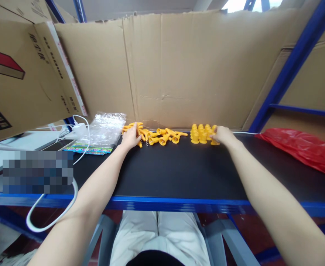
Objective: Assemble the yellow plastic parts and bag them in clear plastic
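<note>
My left hand rests on a pile of yellow corkscrew handles with metal spirals. Its index finger stretches forward and the thumb points right; the other fingers are mostly hidden. Just right of that pile lie loose yellow plastic pieces with hollow round ends, some tipped toward me. Further right, yellow sleeves stand upright in close rows. My right hand is at the right end of these rows, with its fingers closed around a yellow sleeve that touches or nearly touches the black tabletop.
Clear plastic bags lie left of the pile, near a white charger and cables. A red plastic bag is at the right. A cardboard wall closes off the back of the black table. A large carton overhangs the left.
</note>
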### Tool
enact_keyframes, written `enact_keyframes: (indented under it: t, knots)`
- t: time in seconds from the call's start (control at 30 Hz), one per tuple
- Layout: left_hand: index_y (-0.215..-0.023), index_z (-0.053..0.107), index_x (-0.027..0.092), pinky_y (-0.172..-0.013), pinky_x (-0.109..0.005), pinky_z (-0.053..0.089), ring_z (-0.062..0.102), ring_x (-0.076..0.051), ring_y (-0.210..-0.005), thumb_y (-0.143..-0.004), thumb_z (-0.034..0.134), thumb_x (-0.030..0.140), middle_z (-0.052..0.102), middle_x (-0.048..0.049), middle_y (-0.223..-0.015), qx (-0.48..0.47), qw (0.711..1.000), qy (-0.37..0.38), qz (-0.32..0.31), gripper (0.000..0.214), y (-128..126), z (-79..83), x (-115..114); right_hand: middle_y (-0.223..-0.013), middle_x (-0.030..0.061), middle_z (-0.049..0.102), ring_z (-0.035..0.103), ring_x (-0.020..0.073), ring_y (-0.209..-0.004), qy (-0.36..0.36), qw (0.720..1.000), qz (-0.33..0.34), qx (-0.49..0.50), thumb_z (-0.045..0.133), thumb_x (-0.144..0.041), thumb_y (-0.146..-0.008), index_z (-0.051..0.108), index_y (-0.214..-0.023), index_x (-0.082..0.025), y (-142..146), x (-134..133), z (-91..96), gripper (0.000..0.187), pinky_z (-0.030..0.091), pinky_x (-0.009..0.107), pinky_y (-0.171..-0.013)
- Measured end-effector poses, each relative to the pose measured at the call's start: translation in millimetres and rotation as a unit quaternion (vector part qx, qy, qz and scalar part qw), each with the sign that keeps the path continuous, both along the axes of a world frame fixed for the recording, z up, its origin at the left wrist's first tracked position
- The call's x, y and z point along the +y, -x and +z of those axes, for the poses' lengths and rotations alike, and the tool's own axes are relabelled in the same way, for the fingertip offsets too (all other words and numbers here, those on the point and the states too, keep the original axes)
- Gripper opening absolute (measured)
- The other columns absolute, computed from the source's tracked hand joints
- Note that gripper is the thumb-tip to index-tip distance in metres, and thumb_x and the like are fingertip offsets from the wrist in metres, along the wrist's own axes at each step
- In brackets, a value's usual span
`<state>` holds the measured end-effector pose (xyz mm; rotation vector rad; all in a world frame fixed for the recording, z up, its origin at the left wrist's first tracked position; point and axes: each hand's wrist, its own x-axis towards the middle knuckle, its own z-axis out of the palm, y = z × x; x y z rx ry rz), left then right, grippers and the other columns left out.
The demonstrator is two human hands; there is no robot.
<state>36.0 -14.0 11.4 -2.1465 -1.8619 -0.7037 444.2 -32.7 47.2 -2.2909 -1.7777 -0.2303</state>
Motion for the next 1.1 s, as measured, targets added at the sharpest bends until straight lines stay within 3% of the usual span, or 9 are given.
enact_keyframes:
  t: [0.1,0.2,0.4,0.5,0.63,0.83,1.1]
  knots:
    - [-0.129,0.047,0.018,-0.093,-0.039,0.042,0.048,-0.028,-0.117,-0.083,0.048,0.033,0.051,-0.0126,-0.126,0.026,0.999,-0.015,-0.018,0.048,1.3,-1.2,2.8,-0.105,0.0184,0.066,0.063,0.027,-0.097,-0.003,1.0,-0.011,0.015,0.064,-0.029,-0.074,0.062,-0.104,-0.008,-0.6,1.3,-3.5,0.036,0.048,0.03,-0.073]
    - [-0.114,0.059,0.021,-0.093,-0.039,0.042,0.049,-0.026,-0.115,-0.085,0.044,0.033,0.051,-0.0099,-0.124,0.032,0.999,-0.013,-0.023,0.035,1.0,-1.0,3.0,-0.104,0.0182,0.066,0.063,0.0264,-0.097,-0.011,1.0,-0.018,0.022,0.065,-0.026,-0.073,0.061,-0.106,-0.008,1.2,1.0,-3.0,0.038,0.047,0.029,-0.073]
    - [-0.112,0.059,0.02,-0.096,-0.047,0.038,0.044,-0.029,-0.119,-0.088,0.037,0.035,0.05,-0.0116,-0.125,0.024,1.0,0.012,-0.003,0.036,-6.2,1.9,-3.2,-0.108,0.02,0.063,0.062,0.0292,-0.099,-0.021,0.999,-0.027,0.011,0.059,-0.026,-0.077,0.058,-0.11,-0.008,13.6,-12.0,6.5,0.037,0.046,0.033,-0.074]
    - [-0.115,0.057,0.019,-0.097,-0.048,0.036,0.042,-0.029,-0.121,-0.087,0.039,0.034,0.049,-0.0124,-0.128,0.028,0.999,0.015,-0.005,0.037,-10.2,3.9,-7.1,-0.113,0.0203,0.061,0.06,0.0313,-0.101,-0.06,0.998,-0.027,-0.005,0.051,-0.031,-0.082,0.057,-0.112,-0.01,27.5,-23.9,15.4,0.037,0.045,0.037,-0.077]
    - [-0.118,0.056,0.019,-0.097,-0.048,0.036,0.042,-0.03,-0.121,-0.087,0.038,0.031,0.047,-0.0124,-0.13,0.037,0.999,0.016,-0.013,0.038,-12.4,5.0,-10.0,-0.107,0.0185,0.062,0.062,0.0294,-0.097,-0.112,0.993,0.025,-0.036,0.043,-0.031,-0.086,0.059,-0.107,-0.011,50.5,-35.4,22.4,0.033,0.045,0.037,-0.076]
    - [-0.118,0.056,0.019,-0.097,-0.049,0.036,0.039,-0.03,-0.124,-0.087,0.038,0.033,0.044,-0.0129,-0.135,0.039,0.999,0.013,-0.015,0.038,-12.0,3.7,-8.8,-0.1,0.014,0.067,0.064,0.0249,-0.09,-0.122,0.986,0.089,-0.067,0.041,-0.032,-0.088,0.062,-0.101,-0.014,77.8,-41.8,18.5,0.03,0.044,0.033,-0.072]
    - [-0.116,0.059,0.021,-0.099,-0.047,0.035,0.041,-0.028,-0.124,-0.085,0.041,0.027,0.046,-0.0105,-0.134,0.038,0.998,-0.01,-0.057,0.037,-16.0,6.5,-11.4,-0.097,0.0107,0.069,0.063,0.0252,-0.09,-0.107,0.983,0.129,-0.082,0.041,-0.031,-0.088,0.064,-0.096,-0.017,87.1,-43.1,12.3,0.028,0.043,0.033,-0.07]
